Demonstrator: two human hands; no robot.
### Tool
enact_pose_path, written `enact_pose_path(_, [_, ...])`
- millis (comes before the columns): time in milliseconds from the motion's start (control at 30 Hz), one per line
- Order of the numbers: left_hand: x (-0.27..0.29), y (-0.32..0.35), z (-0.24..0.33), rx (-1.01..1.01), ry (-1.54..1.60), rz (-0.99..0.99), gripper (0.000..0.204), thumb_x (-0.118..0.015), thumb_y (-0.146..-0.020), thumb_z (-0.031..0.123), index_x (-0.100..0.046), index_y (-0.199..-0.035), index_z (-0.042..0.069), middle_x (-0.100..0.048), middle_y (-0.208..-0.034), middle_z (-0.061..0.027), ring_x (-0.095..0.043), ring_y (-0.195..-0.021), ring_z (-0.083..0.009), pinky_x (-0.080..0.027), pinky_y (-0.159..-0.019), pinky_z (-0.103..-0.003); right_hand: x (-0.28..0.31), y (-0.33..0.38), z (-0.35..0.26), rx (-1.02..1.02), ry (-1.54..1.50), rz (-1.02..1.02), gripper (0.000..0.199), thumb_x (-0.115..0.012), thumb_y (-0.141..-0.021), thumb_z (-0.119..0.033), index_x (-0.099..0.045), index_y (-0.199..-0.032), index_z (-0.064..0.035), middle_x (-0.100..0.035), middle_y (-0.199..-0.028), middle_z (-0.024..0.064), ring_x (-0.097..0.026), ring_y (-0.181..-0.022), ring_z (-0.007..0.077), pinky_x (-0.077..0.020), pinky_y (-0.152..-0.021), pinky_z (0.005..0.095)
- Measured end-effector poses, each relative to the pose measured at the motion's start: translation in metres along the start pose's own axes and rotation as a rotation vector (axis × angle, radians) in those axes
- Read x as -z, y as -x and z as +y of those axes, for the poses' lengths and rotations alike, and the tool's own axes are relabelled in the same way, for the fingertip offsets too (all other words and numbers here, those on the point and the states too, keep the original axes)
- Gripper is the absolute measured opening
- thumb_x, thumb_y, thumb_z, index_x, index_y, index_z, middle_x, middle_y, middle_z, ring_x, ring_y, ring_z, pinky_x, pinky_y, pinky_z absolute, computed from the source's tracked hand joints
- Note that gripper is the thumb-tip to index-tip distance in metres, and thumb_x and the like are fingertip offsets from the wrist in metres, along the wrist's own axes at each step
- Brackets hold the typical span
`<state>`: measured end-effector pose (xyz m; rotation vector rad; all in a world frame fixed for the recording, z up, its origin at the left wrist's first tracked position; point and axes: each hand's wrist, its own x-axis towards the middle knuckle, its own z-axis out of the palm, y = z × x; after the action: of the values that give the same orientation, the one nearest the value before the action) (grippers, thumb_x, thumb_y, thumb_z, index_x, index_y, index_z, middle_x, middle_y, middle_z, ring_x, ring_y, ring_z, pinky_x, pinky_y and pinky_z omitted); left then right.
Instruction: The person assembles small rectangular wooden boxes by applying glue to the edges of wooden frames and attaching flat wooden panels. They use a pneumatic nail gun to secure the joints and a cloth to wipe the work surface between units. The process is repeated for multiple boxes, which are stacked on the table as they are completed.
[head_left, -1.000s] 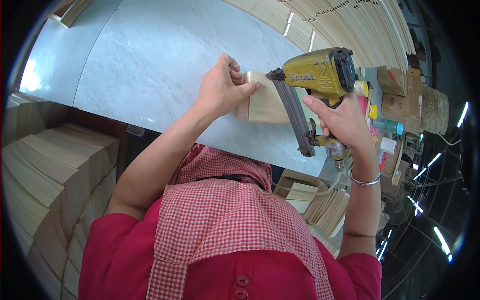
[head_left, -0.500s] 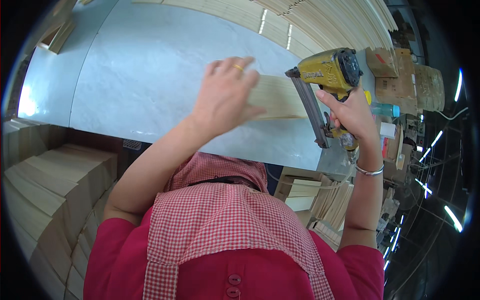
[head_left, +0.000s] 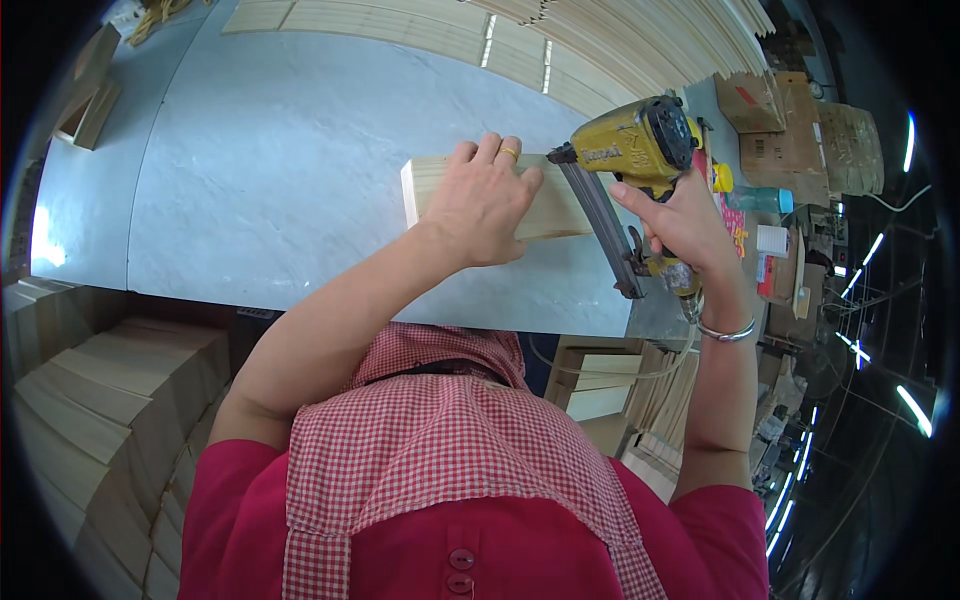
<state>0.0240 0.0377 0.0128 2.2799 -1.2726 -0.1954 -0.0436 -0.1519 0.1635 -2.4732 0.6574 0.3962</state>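
Observation:
A pale wooden board (head_left: 548, 205) lies across the tabletop in front of me, its thick left end showing. My left hand (head_left: 482, 203) spans it from above, fingers toward its far edge and thumb at the near side, so it is closed on the board. In my right hand (head_left: 688, 225) is a yellow nail gun (head_left: 622, 145), gripped by its handle. The gun's nose is over the far side of the board, and its dark magazine slants across the right part. Both gun and hand hide the board's right end.
The grey-white table (head_left: 270, 170) carries flat wooden strips (head_left: 385, 30) and a tall stack of slats (head_left: 640, 45) at the far side. Cardboard boxes (head_left: 775, 150) and a teal bottle (head_left: 762, 199) stand at right. Stacked wood (head_left: 130, 370) is at lower left; an air hose (head_left: 650, 374) hangs below.
My left hand has come down onto the board and shifted right, uncovering the board's left end. The nail gun has shifted only slightly in view, still held in my right hand.

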Motion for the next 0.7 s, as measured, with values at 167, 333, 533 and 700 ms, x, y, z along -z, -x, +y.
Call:
enact_pose_path(167, [0.0, 0.0, -0.001, 0.0, -0.018, 0.003, 0.059, -0.085, -0.064, 0.036, -0.066, -0.111, 0.006, -0.053, -0.134, -0.0218, -0.048, -0.124, -0.0353, -0.041, -0.102, -0.046, -0.001, -0.003, -0.003, -0.017, 0.002, -0.006, 0.045, -0.079, -0.088, -0.029, -0.067, -0.114, 0.0053, -0.07, -0.086, 0.0075, -0.054, -0.045, 0.0104, -0.0449, -0.043, 0.0282])
enact_pose_path(333, [0.001, 0.0, 0.001, -0.007, -0.029, -0.005, 0.06, -0.085, -0.064, 0.037, -0.065, -0.111, 0.005, -0.053, -0.134, -0.0215, -0.048, -0.124, -0.0352, -0.041, -0.103, -0.046, 0.002, -0.003, -0.009, -0.071, -0.006, -0.04, 0.044, -0.079, -0.088, -0.027, -0.065, -0.116, 0.0048, -0.07, -0.092, 0.008, -0.052, -0.045, 0.0101, -0.0444, -0.043, 0.0284])
enact_pose_path(533, [-0.005, 0.004, -0.003, -0.034, -0.02, 0.058, 0.063, -0.085, -0.065, 0.038, -0.063, -0.114, 0.005, -0.053, -0.133, -0.0216, -0.049, -0.122, -0.0363, -0.041, -0.104, -0.048, -0.003, 0.004, 0.014, 0.014, -0.065, 0.068, 0.036, -0.081, -0.087, -0.028, -0.07, -0.104, 0.0019, -0.063, -0.069, 0.0013, -0.051, -0.045, 0.0085, -0.0416, -0.043, 0.0282])
enact_pose_path(700, [0.019, 0.012, -0.009, 0.063, 0.102, 0.071, 0.07, -0.086, -0.064, 0.039, -0.06, -0.119, 0.004, -0.056, -0.13, -0.0217, -0.054, -0.119, -0.0379, -0.044, -0.103, -0.049, 0.003, 0.03, 0.079, -0.045, -0.116, 0.425, 0.035, -0.083, -0.085, -0.033, -0.071, -0.09, -0.0008, -0.057, -0.058, -0.0014, -0.051, -0.044, 0.0098, -0.0403, -0.043, 0.0297])
